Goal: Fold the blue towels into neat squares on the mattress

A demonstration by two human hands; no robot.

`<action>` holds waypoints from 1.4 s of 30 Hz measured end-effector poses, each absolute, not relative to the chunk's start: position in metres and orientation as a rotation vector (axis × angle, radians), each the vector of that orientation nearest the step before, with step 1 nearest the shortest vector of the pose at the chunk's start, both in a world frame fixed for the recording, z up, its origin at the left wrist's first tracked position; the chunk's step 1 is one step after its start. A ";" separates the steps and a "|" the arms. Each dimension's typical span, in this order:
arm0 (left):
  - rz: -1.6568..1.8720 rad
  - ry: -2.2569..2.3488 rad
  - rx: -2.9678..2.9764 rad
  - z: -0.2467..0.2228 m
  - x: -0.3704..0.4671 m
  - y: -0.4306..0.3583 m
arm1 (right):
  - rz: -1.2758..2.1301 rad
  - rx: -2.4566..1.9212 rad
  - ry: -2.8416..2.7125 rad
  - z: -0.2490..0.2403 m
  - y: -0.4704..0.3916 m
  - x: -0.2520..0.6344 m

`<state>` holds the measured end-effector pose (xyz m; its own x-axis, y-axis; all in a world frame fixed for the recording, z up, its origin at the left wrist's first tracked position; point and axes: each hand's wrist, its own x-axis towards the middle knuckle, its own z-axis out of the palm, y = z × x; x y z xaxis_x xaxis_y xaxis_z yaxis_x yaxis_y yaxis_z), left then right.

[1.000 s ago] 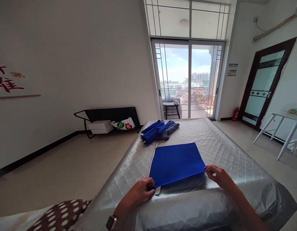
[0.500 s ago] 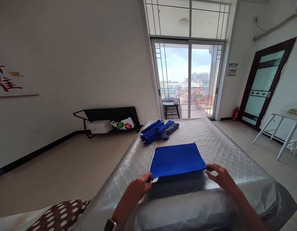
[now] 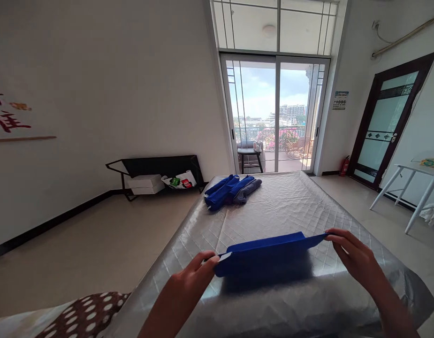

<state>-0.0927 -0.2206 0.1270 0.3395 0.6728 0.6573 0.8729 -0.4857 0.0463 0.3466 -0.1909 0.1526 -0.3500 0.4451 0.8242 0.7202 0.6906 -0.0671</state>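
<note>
In the head view, the left hand (image 3: pixel 194 276) holds one near corner of the blue cloth (image 3: pixel 268 260) in a narrow pinch, thumb against fingers, just beside a small white tag (image 3: pixel 225 257). The right hand (image 3: pixel 355 258) pinches the opposite corner with the fingertips, so neither hand is wide. The cloth is between the two hands, over the near part of the silver cover (image 3: pixel 290 206); its near side is raised, but I cannot tell whether some of it touches the cover. Farther away on the same cover lies a blue bundle (image 3: pixel 220 192), with a grey piece (image 3: pixel 249 191) touching its right side.

I judge that the step in hand is to lift and handle the cloth by its two corners. To do it well, both pinches should be firm at the very corners, and the hands should pull apart evenly, so that the edge between them is straight. The right corner appears higher in the view than the left one; making them level would help to avoid a crooked fold or a wrinkle
</note>
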 end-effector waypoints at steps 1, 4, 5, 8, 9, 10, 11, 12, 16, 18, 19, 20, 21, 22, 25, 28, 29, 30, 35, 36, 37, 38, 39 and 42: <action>-0.880 -1.318 -2.284 0.138 -0.090 -0.222 | -0.441 -0.902 -2.001 0.158 -0.192 0.351; -0.884 -1.179 -2.237 0.176 -0.078 -0.221 | -0.597 -0.920 -2.003 0.175 -0.195 0.364; -0.899 -1.154 -2.214 0.189 -0.074 -0.221 | -0.647 -0.931 -1.995 0.181 -0.197 0.369; -0.941 -1.115 -2.137 0.220 -0.059 -0.220 | -0.808 -0.992 -1.926 0.196 -0.204 0.380; -0.951 -1.112 -2.118 0.228 -0.054 -0.219 | -0.865 -1.024 -1.885 0.201 -0.206 0.383; -0.958 -1.119 -2.110 0.235 -0.049 -0.217 | -0.916 -1.061 -1.839 0.205 -0.208 0.385; -0.968 -1.135 -2.113 0.240 -0.045 -0.212 | -0.956 -1.095 -1.796 0.208 -0.209 0.386; -0.977 -1.158 -2.132 0.244 -0.040 -0.205 | -0.979 -1.124 -1.762 0.209 -0.207 0.387; -0.924 -1.338 -2.375 0.248 -0.023 -0.145 | -0.853 -1.178 -1.805 0.204 -0.169 0.394; -0.796 -1.452 -2.535 0.245 -0.014 -0.098 | -0.703 -1.241 -1.887 0.197 -0.129 0.402; -0.715 -1.501 -2.604 0.243 -0.009 -0.073 | -0.618 -1.293 -1.929 0.195 -0.105 0.405; -0.616 -1.539 -2.667 0.242 -0.004 -0.048 | -0.529 -1.350 -1.973 0.194 -0.081 0.408; -0.512 -1.570 -2.718 0.243 0.002 -0.023 | -0.441 -1.407 -2.014 0.195 -0.055 0.410; -0.420 -1.594 -2.750 0.244 0.008 0.002 | -0.357 -1.461 -2.051 0.198 -0.030 0.411; -0.360 -1.653 -2.645 0.256 0.028 0.068 | -0.241 -1.561 -2.095 0.222 0.043 0.407; -0.498 -1.672 -2.437 0.268 0.043 0.117 | -0.254 -1.619 -2.062 0.249 0.102 0.402; -0.541 -1.677 -2.387 0.269 0.046 0.130 | -0.263 -1.634 -2.042 0.254 0.117 0.402; -0.579 -1.685 -2.354 0.268 0.048 0.140 | -0.271 -1.642 -2.020 0.257 0.131 0.403; -0.654 -1.752 -2.285 0.211 0.054 0.168 | -0.222 -1.675 -2.000 0.218 0.172 0.416; -0.615 -1.770 -2.307 0.192 0.056 0.170 | -0.188 -1.719 -2.013 0.201 0.175 0.418; -0.569 -1.793 -2.329 0.172 0.059 0.170 | -0.145 -1.778 -2.034 0.181 0.176 0.419; -0.517 -1.817 -2.351 0.151 0.061 0.169 | -0.096 -1.843 -2.056 0.161 0.176 0.419; -0.470 -1.835 -2.370 0.132 0.064 0.167 | -0.048 -1.904 -2.080 0.141 0.175 0.419; -0.368 -1.834 -2.425 0.083 0.071 0.162 | 0.057 -2.011 -2.151 0.089 0.168 0.417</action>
<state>0.0713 0.1620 0.0826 0.2551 0.9373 0.2376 0.9563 -0.2808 0.0809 0.4168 0.1683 0.0892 -0.0572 0.9915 0.1165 0.9839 0.0758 -0.1618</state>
